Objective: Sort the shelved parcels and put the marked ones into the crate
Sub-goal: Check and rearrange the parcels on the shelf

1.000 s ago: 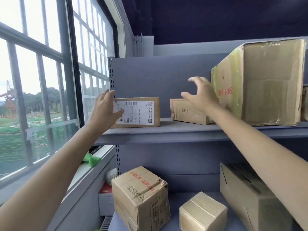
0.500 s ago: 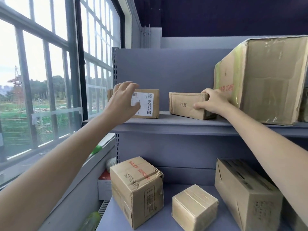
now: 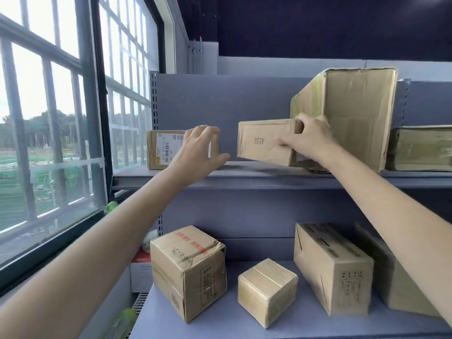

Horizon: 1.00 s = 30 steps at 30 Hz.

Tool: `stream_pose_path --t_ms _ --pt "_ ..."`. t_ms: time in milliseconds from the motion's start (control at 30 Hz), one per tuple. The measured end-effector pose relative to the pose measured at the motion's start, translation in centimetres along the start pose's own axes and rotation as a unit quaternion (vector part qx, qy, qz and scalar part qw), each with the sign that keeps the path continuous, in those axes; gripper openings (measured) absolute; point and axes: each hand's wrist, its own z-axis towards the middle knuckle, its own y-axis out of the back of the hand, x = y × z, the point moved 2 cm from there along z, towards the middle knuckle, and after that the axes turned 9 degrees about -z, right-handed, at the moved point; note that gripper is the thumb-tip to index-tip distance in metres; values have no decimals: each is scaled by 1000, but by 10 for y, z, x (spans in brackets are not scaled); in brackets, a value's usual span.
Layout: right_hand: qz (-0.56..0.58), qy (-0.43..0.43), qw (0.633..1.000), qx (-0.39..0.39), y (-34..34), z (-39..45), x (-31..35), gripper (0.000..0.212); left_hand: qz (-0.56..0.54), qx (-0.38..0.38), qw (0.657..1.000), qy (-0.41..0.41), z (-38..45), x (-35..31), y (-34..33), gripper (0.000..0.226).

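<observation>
The flat cardboard parcel stamped "AEBE" [image 3: 265, 143] sat at the middle of the upper shelf [image 3: 256, 172], its right end tilted and its left end raised slightly off the surface. The right hand [image 3: 307, 143] gripped its right end, fingers [image 3: 299, 123] curled over the top edge and thumb pressed against the front face. Just beside it to the right stood a large worn carton [image 3: 352, 113], and beyond that a low olive-toned box [image 3: 419, 149]. To the left, apart from the held parcel, a labelled parcel [image 3: 163, 149] with barcodes rested on the same shelf; the left hand [image 3: 197, 149] hovered in front of it with fingers spread and loosely bent, gripping nothing. On the lower shelf [image 3: 220, 324] stood a carton with red print [image 3: 188, 270], a small taped box [image 3: 266, 291] and a long box [image 3: 332, 267] tilted beside it. A large window [image 3: 49, 118] lay at left.
</observation>
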Motion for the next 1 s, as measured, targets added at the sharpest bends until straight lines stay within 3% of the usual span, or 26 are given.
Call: stream_pose_path --t_ms 67,167,333,467,567,700,800,900,1000 --pt "154 -32 987 13 19 -5 0 48 -25 -6 1000 -5 -3 -4 3 72" --pt "347 -75 930 93 45 -20 1 32 -71 -22 997 9 -9 -10 11 93" --pt "374 -106 895 221 53 -49 -3 28 -201 -35 979 -9 -18 -19 22 97" --pt "422 -133 860 254 43 -77 1 22 -353 14 936 -1 -32 -19 18 80" --pt "457 -112 839 275 38 -92 5 34 -383 -6 923 -18 -44 -18 19 64" --pt "547 -80 808 203 45 -98 8 18 -416 -60 907 16 -49 -19 26 53" --pt "606 -62 782 133 48 -94 10 8 -313 -131 940 37 -45 -29 31 51" --pt "608 -13 790 78 47 -94 16 20 -356 -110 924 85 -39 -34 32 46" --pt "579 21 814 28 46 -99 17 40 -423 -40 898 110 -40 -47 30 13"
